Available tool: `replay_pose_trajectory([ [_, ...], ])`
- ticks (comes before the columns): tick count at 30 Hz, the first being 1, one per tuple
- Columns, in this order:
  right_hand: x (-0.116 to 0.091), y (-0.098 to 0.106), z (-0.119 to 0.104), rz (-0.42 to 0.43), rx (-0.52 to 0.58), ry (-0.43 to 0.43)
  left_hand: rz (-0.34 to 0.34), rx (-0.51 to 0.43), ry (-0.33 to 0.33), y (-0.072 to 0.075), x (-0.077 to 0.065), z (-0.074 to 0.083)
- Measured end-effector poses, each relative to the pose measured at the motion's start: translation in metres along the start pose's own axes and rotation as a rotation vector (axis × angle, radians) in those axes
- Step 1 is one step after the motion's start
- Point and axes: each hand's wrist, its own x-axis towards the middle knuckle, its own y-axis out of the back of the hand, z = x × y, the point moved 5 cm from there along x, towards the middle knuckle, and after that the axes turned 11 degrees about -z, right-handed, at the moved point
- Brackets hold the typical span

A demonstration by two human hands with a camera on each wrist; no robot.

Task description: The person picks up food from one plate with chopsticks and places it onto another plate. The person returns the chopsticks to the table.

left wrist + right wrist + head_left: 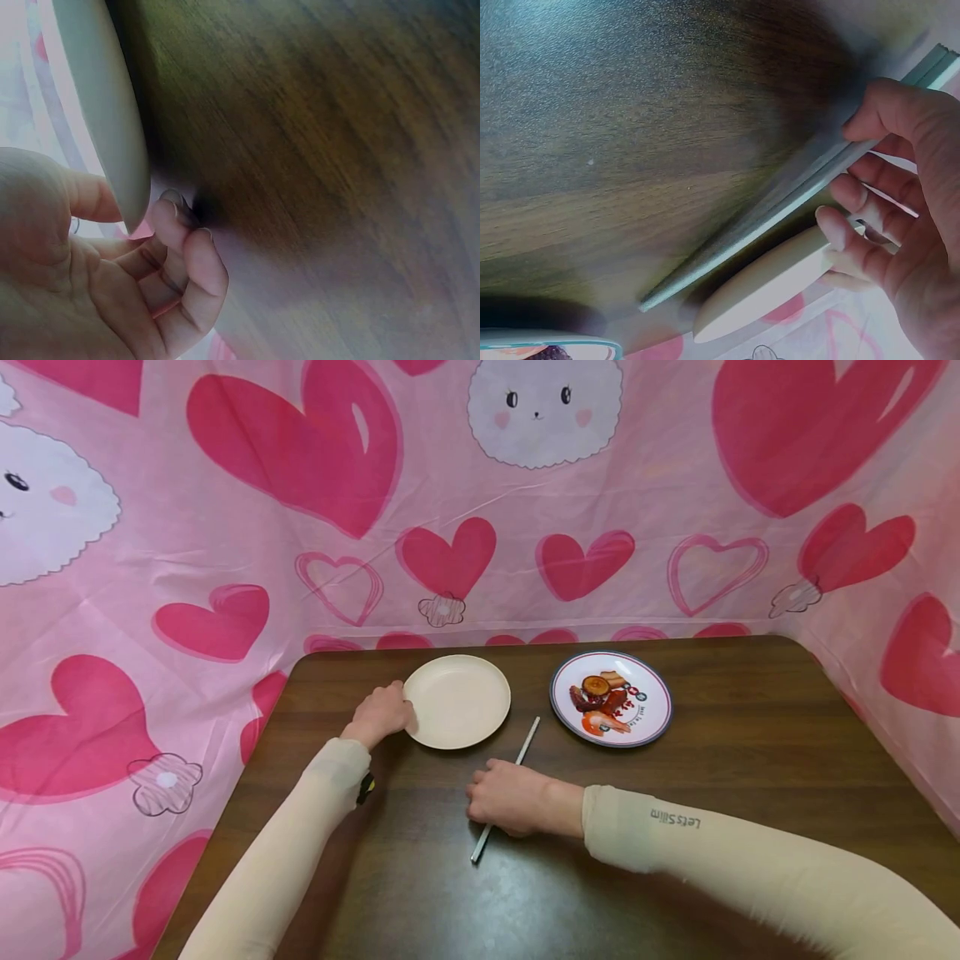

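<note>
A plain cream plate lies near the back edge of the table, left of the middle. At its left rim is my left hand; in the left wrist view the thumb reaches over the rim and the curled fingers are at its underside. My right hand pinches a pair of pale chopsticks between thumb and fingers. They slant across the table in front of the plates. Two stick ends side by side show beyond the thumb in the right wrist view, where the chopsticks run down toward the table.
To the right of the cream plate stands a white plate with a blue rim and a printed food picture. The dark wooden table ends at a pink cloth backdrop with hearts, which also hangs along both sides.
</note>
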Motion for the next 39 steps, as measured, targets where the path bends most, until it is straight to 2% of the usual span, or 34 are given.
replay_pose_trajectory([
  [11, -0.003, 0.005, -0.003, 0.058, 0.009, 0.051, -0.008, -0.002, -0.002, 0.000, -0.002, 0.002],
  [24, -0.013, 0.016, -0.007, 0.160, -0.035, 0.106, -0.013, -0.009, 0.002, 0.000, -0.001, 0.000],
  [39, -0.033, 0.028, 0.000, 0.237, -0.092, 0.118, -0.015, -0.015, 0.000, -0.001, -0.002, 0.000],
])
